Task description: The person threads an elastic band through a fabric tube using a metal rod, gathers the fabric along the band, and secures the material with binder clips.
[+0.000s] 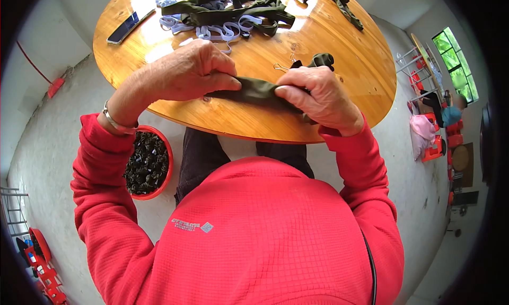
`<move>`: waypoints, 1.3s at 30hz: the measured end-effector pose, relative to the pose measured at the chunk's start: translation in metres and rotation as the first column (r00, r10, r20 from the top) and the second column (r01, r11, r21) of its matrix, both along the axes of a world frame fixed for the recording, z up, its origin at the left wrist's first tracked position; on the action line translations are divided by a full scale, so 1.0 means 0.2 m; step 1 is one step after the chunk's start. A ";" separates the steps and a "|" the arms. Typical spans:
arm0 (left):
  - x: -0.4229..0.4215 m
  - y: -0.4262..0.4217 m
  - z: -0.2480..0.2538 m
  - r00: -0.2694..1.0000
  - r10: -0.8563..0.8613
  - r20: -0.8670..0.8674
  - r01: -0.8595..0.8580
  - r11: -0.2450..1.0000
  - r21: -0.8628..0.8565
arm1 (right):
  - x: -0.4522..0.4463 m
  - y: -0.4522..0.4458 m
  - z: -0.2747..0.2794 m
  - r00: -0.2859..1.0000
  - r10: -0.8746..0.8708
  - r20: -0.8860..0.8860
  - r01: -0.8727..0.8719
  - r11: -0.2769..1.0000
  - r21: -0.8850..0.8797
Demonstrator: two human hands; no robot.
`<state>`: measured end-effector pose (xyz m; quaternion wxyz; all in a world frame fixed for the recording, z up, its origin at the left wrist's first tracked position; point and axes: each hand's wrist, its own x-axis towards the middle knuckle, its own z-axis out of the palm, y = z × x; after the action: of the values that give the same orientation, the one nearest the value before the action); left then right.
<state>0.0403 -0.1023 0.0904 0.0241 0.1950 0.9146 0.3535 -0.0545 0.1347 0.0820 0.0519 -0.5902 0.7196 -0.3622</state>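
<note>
A dark green fabric strip [254,90] is stretched between my two hands, just above the near edge of the round wooden table [350,66]. My left hand [199,71] pinches one end between thumb and fingers. The other end is gripped by my right hand [313,93], thumb on top. Past my right hand, a bunched piece of green fabric [322,60] lies beside a binder clip [289,65]. At the table's far side is a pile of dark green fabric strips [228,10], with light blue elastic bands [222,33] tangled in it.
A phone [124,28] lies at the table's left. Below, a red basin [168,159] full of small dark bunched pieces stands on the floor by my leg. More green strips [342,8] lie at the far right. Another person [450,111] sits near the window.
</note>
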 end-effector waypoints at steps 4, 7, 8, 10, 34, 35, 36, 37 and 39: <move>0.02 -0.10 0.09 0.890 -0.094 0.446 -0.031 0.964 0.263 | -0.05 0.18 0.12 0.972 -0.104 0.211 0.093 0.994 0.064; 0.02 -0.20 0.03 0.895 -0.192 0.404 -0.013 0.892 0.452 | -0.09 0.34 0.19 0.958 -0.198 0.205 0.183 0.979 0.091; -0.02 -0.24 -0.03 0.979 -0.187 0.081 0.158 0.947 0.278 | -0.08 0.37 0.20 0.959 -0.197 0.204 0.181 0.979 0.095; 0.02 -0.17 0.03 0.976 -0.156 0.153 0.106 0.950 0.293 | -0.07 0.41 0.20 0.959 -0.201 0.198 0.185 0.978 0.097; -0.07 0.23 -0.21 0.972 -0.137 -0.192 0.136 0.991 -0.019 | 0.04 0.10 -0.21 0.997 -0.078 0.007 0.078 0.996 -0.039; -0.07 0.22 -0.23 0.973 -0.141 -0.185 0.144 0.990 -0.002 | 0.02 0.10 -0.22 0.999 -0.046 -0.017 0.045 0.998 -0.049; -0.08 0.21 -0.24 0.973 -0.146 -0.176 0.151 0.988 0.014 | 0.02 0.11 -0.21 0.999 -0.033 0.018 0.034 0.999 -0.015; -0.08 0.19 -0.23 0.972 -0.164 -0.170 0.163 0.986 -0.018 | 0.02 0.11 -0.18 0.998 -0.019 0.054 0.019 1.000 0.017; -0.08 0.17 -0.20 0.970 -0.187 -0.156 0.176 0.981 -0.082 | -0.01 0.13 -0.14 0.991 0.005 0.133 -0.013 0.998 0.057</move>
<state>0.0252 -0.0691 0.0497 -0.0121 0.3051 0.9032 0.3017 -0.0558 0.1602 0.0541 0.1187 -0.5662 0.7220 -0.3794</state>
